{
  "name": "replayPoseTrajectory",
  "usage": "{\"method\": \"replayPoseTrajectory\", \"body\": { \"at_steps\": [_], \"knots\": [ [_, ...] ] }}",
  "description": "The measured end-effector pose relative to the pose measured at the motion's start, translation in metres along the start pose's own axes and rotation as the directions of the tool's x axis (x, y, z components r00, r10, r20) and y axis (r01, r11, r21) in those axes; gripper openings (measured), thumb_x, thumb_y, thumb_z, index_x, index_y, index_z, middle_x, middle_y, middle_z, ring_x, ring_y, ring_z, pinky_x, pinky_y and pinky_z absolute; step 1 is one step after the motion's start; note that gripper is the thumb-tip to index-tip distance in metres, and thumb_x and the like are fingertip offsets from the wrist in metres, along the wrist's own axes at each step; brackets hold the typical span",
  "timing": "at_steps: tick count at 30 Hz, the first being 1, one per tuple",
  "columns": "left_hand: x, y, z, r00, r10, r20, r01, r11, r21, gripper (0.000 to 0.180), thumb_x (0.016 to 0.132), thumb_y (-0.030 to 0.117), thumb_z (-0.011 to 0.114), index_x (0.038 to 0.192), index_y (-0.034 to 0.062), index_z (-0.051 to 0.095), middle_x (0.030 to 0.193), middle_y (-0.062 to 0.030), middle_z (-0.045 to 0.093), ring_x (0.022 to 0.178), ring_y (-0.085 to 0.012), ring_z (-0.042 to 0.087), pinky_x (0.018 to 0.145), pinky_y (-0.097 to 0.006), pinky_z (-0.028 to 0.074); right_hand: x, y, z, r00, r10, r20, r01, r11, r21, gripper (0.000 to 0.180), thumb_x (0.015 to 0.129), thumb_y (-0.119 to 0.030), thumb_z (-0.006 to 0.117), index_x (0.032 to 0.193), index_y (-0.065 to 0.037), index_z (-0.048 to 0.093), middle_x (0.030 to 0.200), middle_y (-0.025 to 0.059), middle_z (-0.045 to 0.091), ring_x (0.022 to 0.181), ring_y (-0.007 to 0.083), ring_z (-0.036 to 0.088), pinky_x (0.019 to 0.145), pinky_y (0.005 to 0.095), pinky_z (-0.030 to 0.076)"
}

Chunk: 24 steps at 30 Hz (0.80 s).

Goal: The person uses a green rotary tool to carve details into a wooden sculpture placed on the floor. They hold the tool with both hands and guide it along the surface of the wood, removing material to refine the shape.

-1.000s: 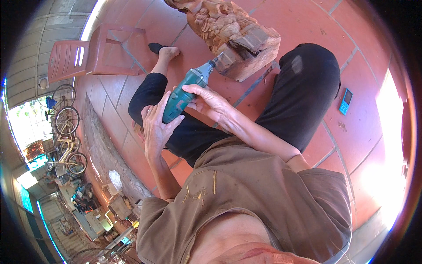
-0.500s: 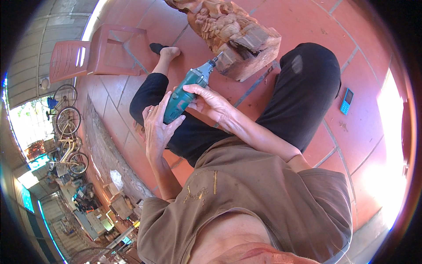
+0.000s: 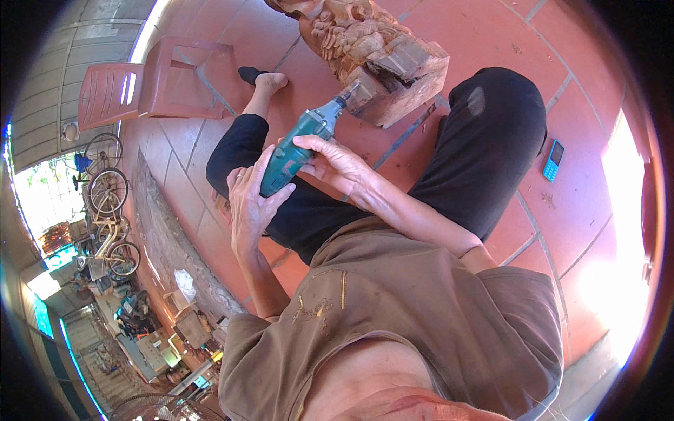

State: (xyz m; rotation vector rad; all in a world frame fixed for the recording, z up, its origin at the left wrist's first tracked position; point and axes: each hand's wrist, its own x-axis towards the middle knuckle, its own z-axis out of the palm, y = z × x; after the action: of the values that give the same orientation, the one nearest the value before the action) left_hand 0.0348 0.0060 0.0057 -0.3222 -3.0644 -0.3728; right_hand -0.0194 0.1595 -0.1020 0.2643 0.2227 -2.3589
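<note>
I sit on a red tiled floor with my legs in black trousers spread apart. A green rotary power tool (image 3: 295,144) is held in both hands. My left hand (image 3: 249,203) wraps its rear end. My right hand (image 3: 335,163) grips it from the side nearer the front. The tool's metal tip touches the lower edge of a carved wooden sculpture (image 3: 365,49) that stands between my feet.
A blue mobile phone (image 3: 552,160) lies on the tiles to the right of my right knee. A red plastic chair (image 3: 151,84) lies tipped over at upper left. Bicycles (image 3: 105,196) stand beyond a stone step at the left.
</note>
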Motion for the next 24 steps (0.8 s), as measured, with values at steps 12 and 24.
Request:
{"method": "replayPoseTrajectory", "body": {
  "at_steps": [12,24],
  "knots": [
    [0.0012,0.0014,-0.0039,0.999,0.001,0.032,-0.001,1.0,-0.009,0.078,0.067,0.02,0.085,0.138,0.0111,0.054,0.103,-0.0116,0.069,0.089,-0.0271,0.062,0.1,-0.042,0.037,0.0017,0.0032,-0.0055,1.0,-0.006,0.005,0.006,1.0,0.016,0.037,0.087,-0.015,0.074,0.119,-0.004,0.059,0.121,0.0106,0.066,0.115,0.0189,0.062,0.107,0.0374,0.045],
    [0.0015,0.0015,-0.0068,0.997,-0.013,0.071,0.015,1.0,-0.023,0.077,0.066,0.018,0.085,0.137,0.0114,0.055,0.106,-0.0105,0.069,0.092,-0.0271,0.062,0.1,-0.041,0.037,-0.002,0.0052,-0.0068,1.0,-0.002,0.004,0.001,0.999,0.043,0.037,0.087,-0.013,0.073,0.119,-0.004,0.058,0.122,0.0101,0.065,0.117,0.0191,0.06,0.108,0.0374,0.044]
  ]
}}
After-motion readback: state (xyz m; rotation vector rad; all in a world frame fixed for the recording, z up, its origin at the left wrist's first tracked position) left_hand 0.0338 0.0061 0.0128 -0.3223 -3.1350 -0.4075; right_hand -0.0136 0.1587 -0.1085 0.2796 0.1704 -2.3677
